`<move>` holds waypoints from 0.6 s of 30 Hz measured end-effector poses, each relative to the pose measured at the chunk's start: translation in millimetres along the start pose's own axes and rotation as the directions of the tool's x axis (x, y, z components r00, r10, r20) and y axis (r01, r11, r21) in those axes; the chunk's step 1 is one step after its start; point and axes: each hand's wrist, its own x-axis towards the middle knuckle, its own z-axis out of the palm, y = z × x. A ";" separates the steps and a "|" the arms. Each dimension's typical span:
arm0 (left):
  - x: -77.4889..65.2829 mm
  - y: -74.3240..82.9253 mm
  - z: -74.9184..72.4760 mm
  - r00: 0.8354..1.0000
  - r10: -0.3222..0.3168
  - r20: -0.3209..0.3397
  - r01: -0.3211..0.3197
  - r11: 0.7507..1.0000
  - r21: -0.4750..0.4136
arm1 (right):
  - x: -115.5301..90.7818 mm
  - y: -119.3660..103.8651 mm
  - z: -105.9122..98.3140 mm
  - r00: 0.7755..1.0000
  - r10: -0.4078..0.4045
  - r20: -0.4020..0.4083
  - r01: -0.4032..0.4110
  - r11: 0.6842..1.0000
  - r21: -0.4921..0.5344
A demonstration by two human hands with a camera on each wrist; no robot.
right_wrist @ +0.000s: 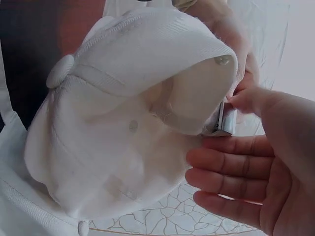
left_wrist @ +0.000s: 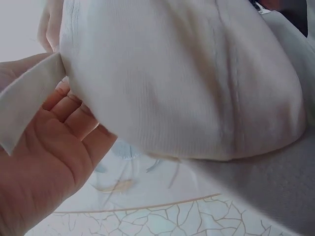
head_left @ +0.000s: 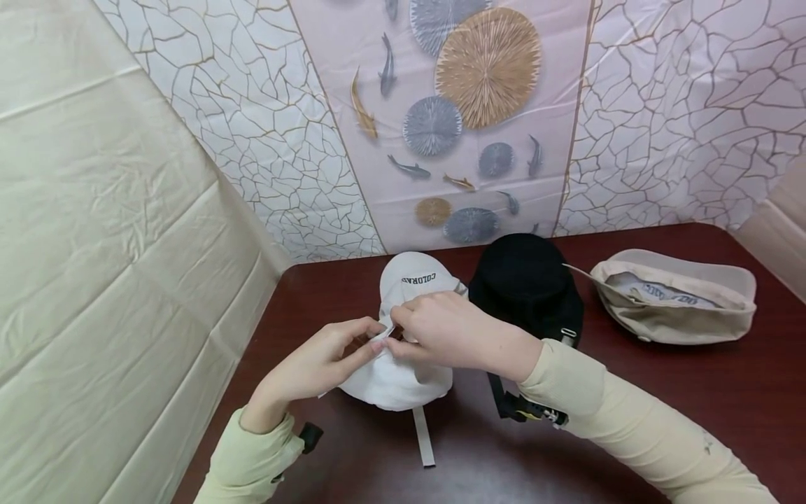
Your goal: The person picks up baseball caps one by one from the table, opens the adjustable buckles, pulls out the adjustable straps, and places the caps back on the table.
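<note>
A white baseball cap [head_left: 397,381] with dark lettering lies near the middle of the dark red table [head_left: 352,455]. My left hand [head_left: 315,357] pinches the cap's back edge between thumb and fingers. Close beside it, my right hand [head_left: 453,329] pinches the same edge. In the right wrist view, a silver metal buckle [right_wrist: 224,120] sits between the right thumb and index finger. A white strap end [left_wrist: 29,98] crosses the left palm in the left wrist view. Another pale strap [head_left: 423,437] hangs from the cap toward the table front. Fingers hide part of the buckle.
A black bucket hat [head_left: 522,273] stands just right of the white cap, with a black strap [head_left: 497,395] in front. Farther right lies a beige cap [head_left: 680,329], its opening up. A patterned cloth [head_left: 264,105] hangs behind the table.
</note>
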 end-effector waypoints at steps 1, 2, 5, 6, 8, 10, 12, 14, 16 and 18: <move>-0.9 -0.7 -0.2 1.000 0.005 0.001 -0.005 1.000 0.007 | -0.3 0.1 -0.2 1.000 -0.009 -0.013 0.009 1.000 0.000; -1.9 -1.4 -0.5 1.000 0.009 0.001 -0.009 1.000 0.011 | -0.7 0.8 0.1 1.000 -0.020 -0.024 0.020 1.000 0.005; -4.3 -2.9 -1.3 1.000 0.018 0.010 -0.018 0.999 0.027 | -2.4 2.9 -1.5 0.997 -0.051 -0.051 0.052 0.998 0.020; -4.7 -3.3 -1.5 1.000 0.018 0.013 -0.019 0.999 0.034 | -3.0 3.6 -2.2 0.997 -0.059 -0.055 0.060 0.998 0.024; -5.0 -3.8 -1.3 1.000 0.020 0.023 -0.021 0.999 0.038 | -3.6 4.6 -3.2 0.996 -0.072 -0.053 0.074 0.997 0.030; -4.7 -4.0 -0.7 0.999 0.018 0.031 -0.019 0.999 0.039 | -3.8 4.7 -4.0 0.996 -0.078 -0.049 0.079 0.997 0.023; -4.4 -4.1 -0.2 0.999 0.016 0.032 -0.017 0.999 0.038 | -3.9 4.8 -3.5 0.996 -0.077 -0.045 0.078 0.997 0.016; -4.0 -4.0 0.3 0.999 0.014 0.030 -0.015 0.999 0.029 | -4.2 4.9 -3.0 0.997 -0.071 -0.042 0.072 0.997 0.015; -3.7 -4.1 0.8 0.999 0.019 0.026 -0.020 0.999 0.026 | -4.5 5.2 -2.6 0.997 -0.068 -0.041 0.068 0.998 0.017; -3.4 -4.6 0.8 1.000 0.021 0.020 -0.022 0.999 0.030 | -4.8 5.6 -2.8 0.997 -0.067 -0.035 0.067 0.997 0.025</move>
